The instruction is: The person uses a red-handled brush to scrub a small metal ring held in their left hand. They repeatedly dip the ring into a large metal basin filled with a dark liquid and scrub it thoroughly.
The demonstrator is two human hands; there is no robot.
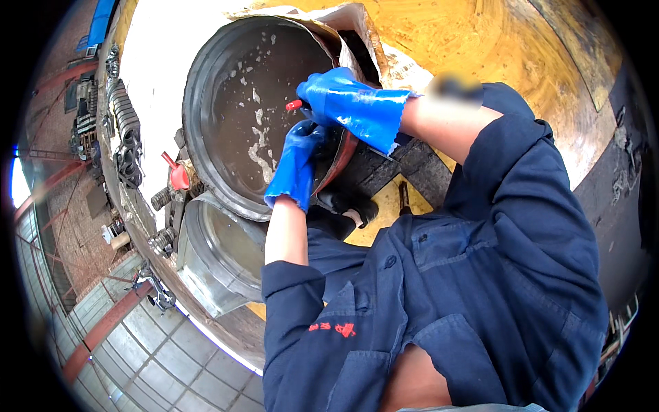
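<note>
Hands: two, in blue rubber gloves (pixel 288 182); right hand (pixel 331 95) on top, left hand (pixel 302 143) just below it, both over the right side of the large tub.
Right hand: fingers curled closed on a red stick (pixel 294 105); its blunt end pokes out leftward.
Left hand: fingers bent inward close under the right; cannot tell whether it grips anything.
Red stick: one, above the water, between the hands and the tub's middle.
Tubs: two, both round; large tub (pixel 194 113) under the hands, smaller tub (pixel 195 237) just beside it, nearer the person.
Water: murky in both tubs; pale foam (pixel 263 166) in broken streaks down the large one.
Red scoop: one (pixel 180 177), left of the large tub, handle pointing up and left.
Metal parts: several; a long ribbed one (pixel 123 111) on the left edge of the bench, others around it, too crowded to count.
Surroundings: white sheet (pixel 154 62) left of the large tub; yellow board (pixel 473 34) upper right; grey floor tiles (pixel 185 371) lower left.
In the way: right glove and forearm cover part of the large tub's right rim; dark jacket (pixel 439 302) fills the lower right.
Hard to make out: far part of the stick, hidden by the gloves; a blurred patch above the right forearm; one dark shoe (pixel 367 211), partly covered.
</note>
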